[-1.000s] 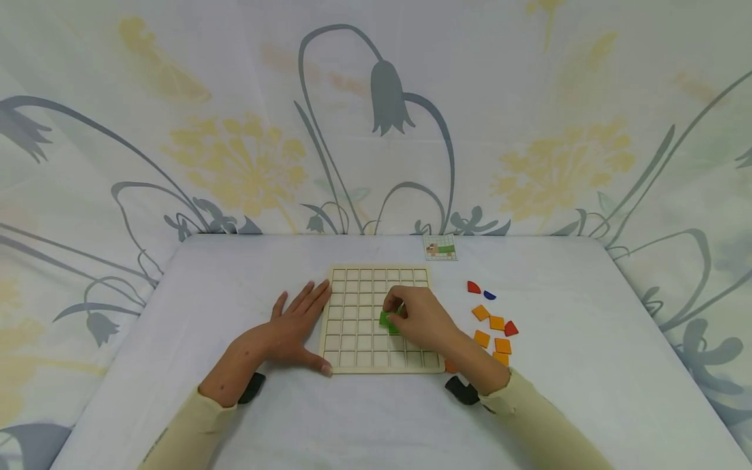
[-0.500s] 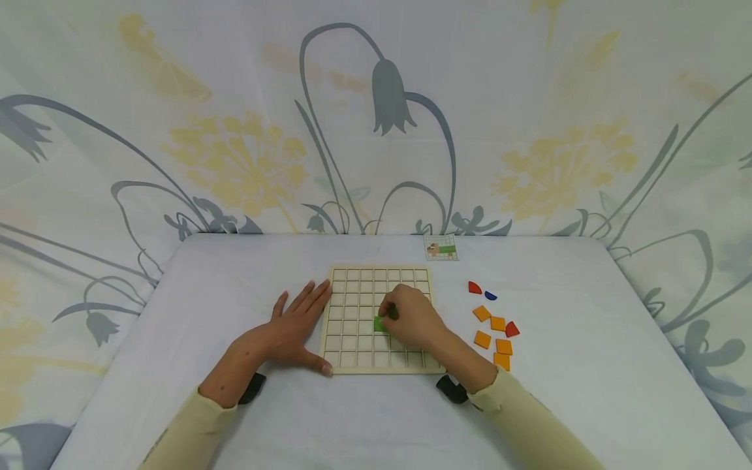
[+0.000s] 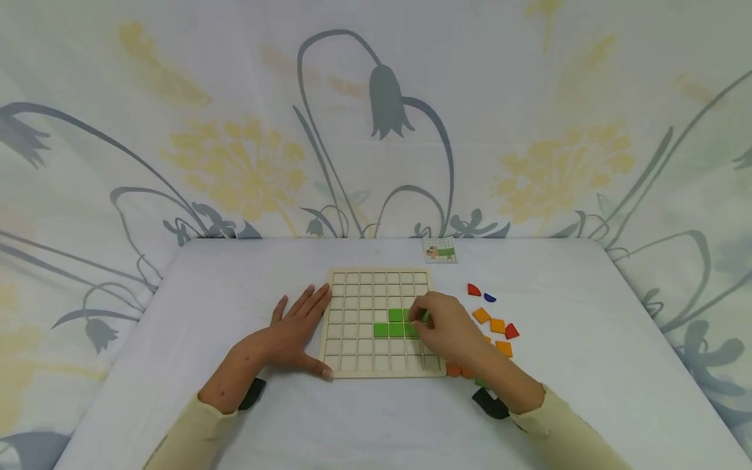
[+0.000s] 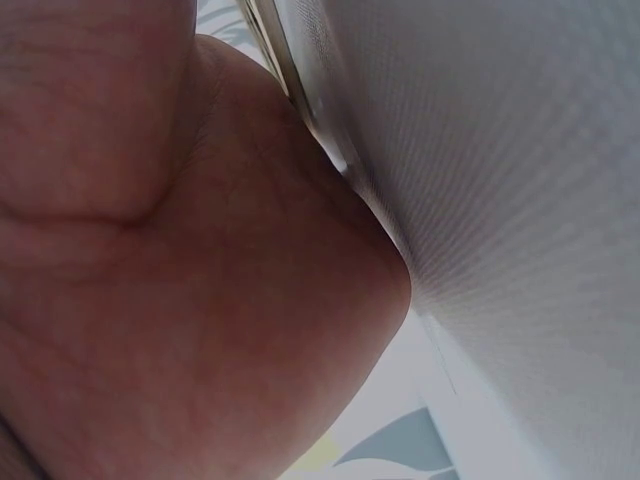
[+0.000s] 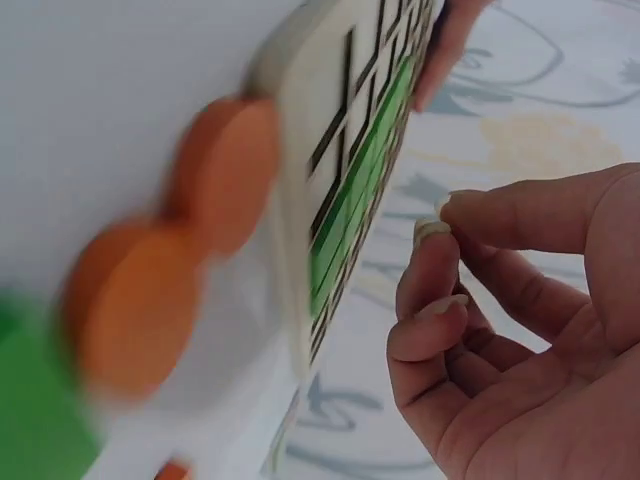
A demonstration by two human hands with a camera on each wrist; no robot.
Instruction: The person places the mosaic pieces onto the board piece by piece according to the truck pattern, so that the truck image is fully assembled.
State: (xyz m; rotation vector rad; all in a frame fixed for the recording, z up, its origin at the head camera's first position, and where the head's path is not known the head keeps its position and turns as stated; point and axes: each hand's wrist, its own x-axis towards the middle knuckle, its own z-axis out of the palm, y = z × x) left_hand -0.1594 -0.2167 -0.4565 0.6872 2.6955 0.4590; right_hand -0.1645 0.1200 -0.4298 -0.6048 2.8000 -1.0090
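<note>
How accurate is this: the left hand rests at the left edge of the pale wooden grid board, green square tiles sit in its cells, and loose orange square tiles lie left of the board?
Wrong side: the head view shows loose orange square tiles lying right of the pale wooden grid board. The left hand and green square tiles are as noted.

Place: indoors, screened off; whether home, studio or other cannot be told. Table (image 3: 376,424), one, white-covered. Flowered cloth (image 3: 346,150), grey bellflowers and yellow blooms, behind the table's far edge and beyond its left and right edges. Gridded board (image 3: 358,303), mid-table; coloured pieces (image 3: 497,325), puzzle-like, towards the right edge.
</note>
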